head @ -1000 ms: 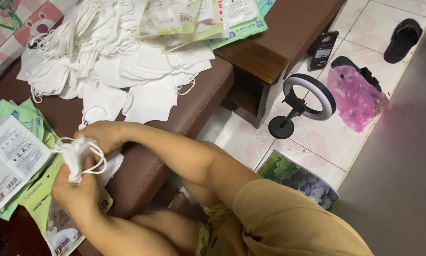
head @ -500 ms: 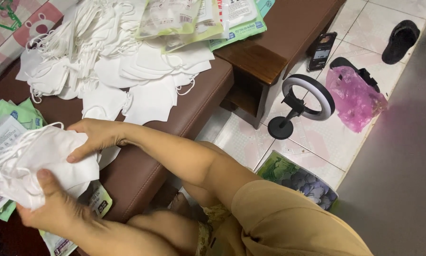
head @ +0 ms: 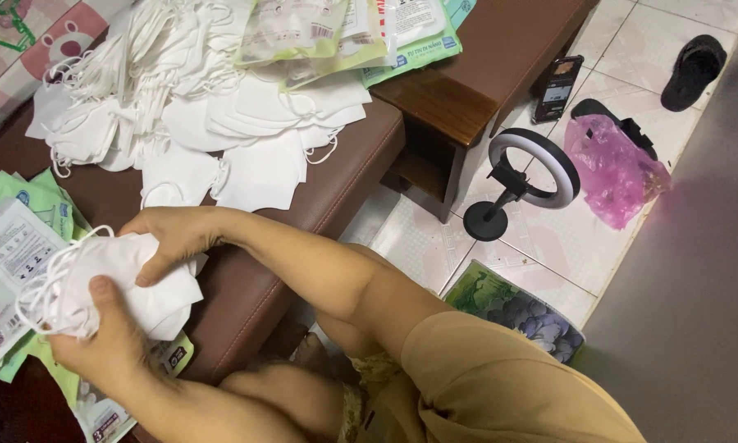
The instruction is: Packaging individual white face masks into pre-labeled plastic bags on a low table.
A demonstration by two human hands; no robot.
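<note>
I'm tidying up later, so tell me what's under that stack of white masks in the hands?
Under the stack of white masks, green-and-white packets lie on the brown cushion. The left hand and right hand grip it; anything directly beneath is covered.

white masks [head: 131,283] now spread flat rather than bunched, right hand [head: 172,238] moved on top, left hand [head: 98,336] lower

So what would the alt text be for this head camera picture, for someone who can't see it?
Two bare hands, left hand and right hand, hold a stack of white face masks over a brown cushioned bench, with a bigger mask pile and green packets nearby.
</note>
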